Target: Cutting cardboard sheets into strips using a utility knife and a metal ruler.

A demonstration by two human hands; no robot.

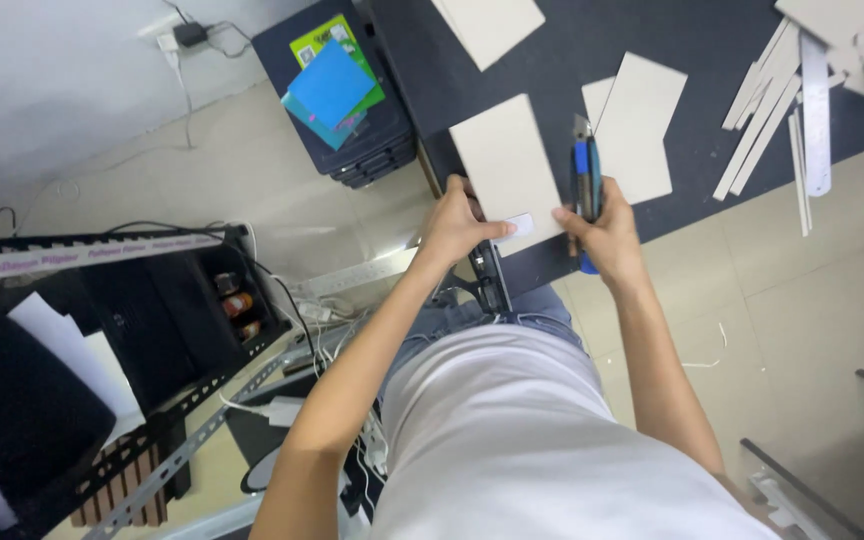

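My left hand (455,222) presses on the near end of a grey cardboard rectangle (505,160) lying on the dark cutting mat (552,60), with a small white piece (518,226) under my fingertips. My right hand (600,228) is shut on a blue utility knife (585,175), its blade end pointing away from me beside the cardboard's right edge. A second grey cardboard sheet (642,125) lies just right of the knife.
Several thin cardboard strips (764,110) and a metal ruler (815,110) lie at the mat's right. A dark drawer unit with blue and green sheets (332,85) stands left. A black rack (132,300), cables and a power strip crowd the floor left.
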